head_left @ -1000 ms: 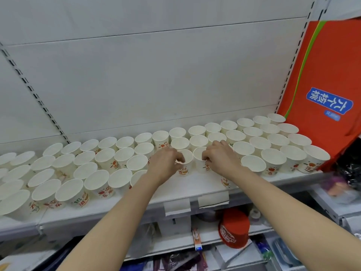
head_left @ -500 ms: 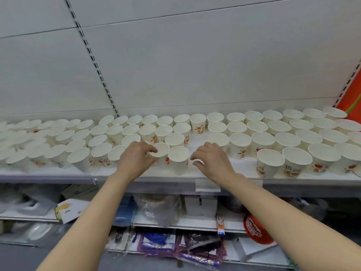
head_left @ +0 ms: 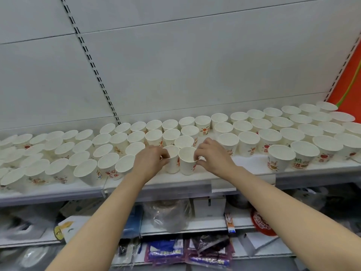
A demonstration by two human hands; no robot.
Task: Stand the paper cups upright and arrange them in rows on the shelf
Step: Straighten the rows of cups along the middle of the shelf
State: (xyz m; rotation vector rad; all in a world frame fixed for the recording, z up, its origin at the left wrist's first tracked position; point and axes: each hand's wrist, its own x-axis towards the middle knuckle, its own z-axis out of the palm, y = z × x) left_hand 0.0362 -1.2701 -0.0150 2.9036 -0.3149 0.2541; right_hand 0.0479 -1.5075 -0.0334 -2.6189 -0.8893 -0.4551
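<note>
Two bare hands reach over the front edge of the white shelf (head_left: 252, 166), each at a paper cup in the middle of the display. The left hand (head_left: 150, 161) grips the left front cup (head_left: 172, 160): its fingers (head_left: 163, 153) are curled, with thumb and forefinger pinching the cup's near rim. The right hand (head_left: 214, 157) holds the right front cup (head_left: 187, 160), fingers bent and close together, the fingertips nipping the rim on its right side while the thumb lies against the outer wall below. Both cups stand upright, mouths up, touching each other near the shelf's front edge. Behind and to either side, rows of white paper cups (head_left: 246, 137) with red and orange print stand upright across the whole shelf, packed tighter on the left. Two more cups (head_left: 281, 159) stand forward on the right, well apart from the hands. An orange panel (head_left: 351, 79) rises at the far right. Below, a lower shelf (head_left: 203, 224) holds bagged goods, blurred.
</note>
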